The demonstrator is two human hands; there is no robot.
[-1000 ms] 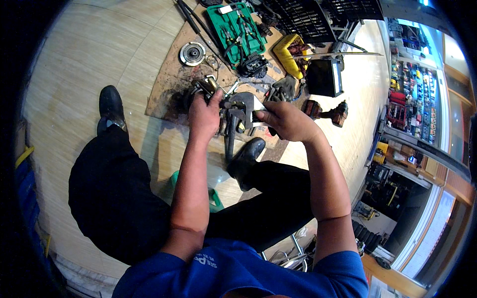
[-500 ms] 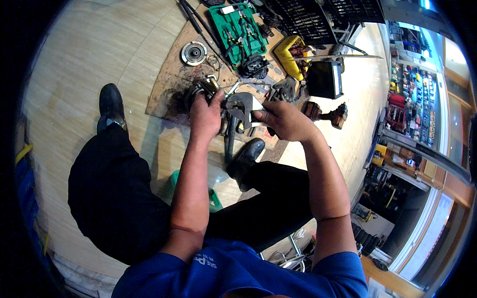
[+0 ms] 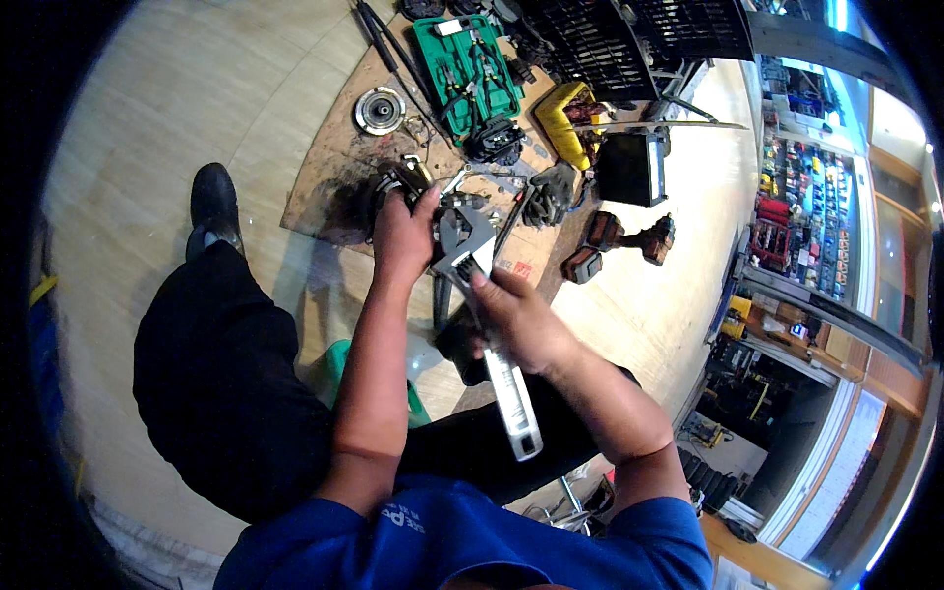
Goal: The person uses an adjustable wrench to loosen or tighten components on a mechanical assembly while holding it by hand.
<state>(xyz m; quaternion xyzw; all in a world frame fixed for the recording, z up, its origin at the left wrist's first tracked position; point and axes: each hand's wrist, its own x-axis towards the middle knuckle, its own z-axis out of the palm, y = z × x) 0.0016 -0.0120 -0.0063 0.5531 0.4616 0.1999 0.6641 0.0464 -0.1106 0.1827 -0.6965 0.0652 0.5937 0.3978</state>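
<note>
My right hand (image 3: 529, 323) is wrapped round a large adjustable wrench (image 3: 512, 408), its silver handle slanting back toward my body. The wrench's jaws point away from me, close beside the fingers of my left hand (image 3: 401, 244). My left hand grips a dark, greasy metal part (image 3: 415, 173) with some shiny fittings. Much of that part is hidden behind the hand, and I cannot tell whether the jaws touch it. A dark bar (image 3: 442, 300) runs down below the jaws, above my boot.
Cardboard (image 3: 324, 202) covers the floor ahead, bearing a round metal disc (image 3: 380, 110), a green tool case (image 3: 472, 84), a dark glove (image 3: 551, 197) and a yellow tray (image 3: 562, 123). Cordless power tools (image 3: 654, 241) and a black box (image 3: 629, 169) stand to the right.
My right hand has come down toward my body, swinging the wrench so that its handle now slants toward me. My left hand stays nearly in place on the metal part.
</note>
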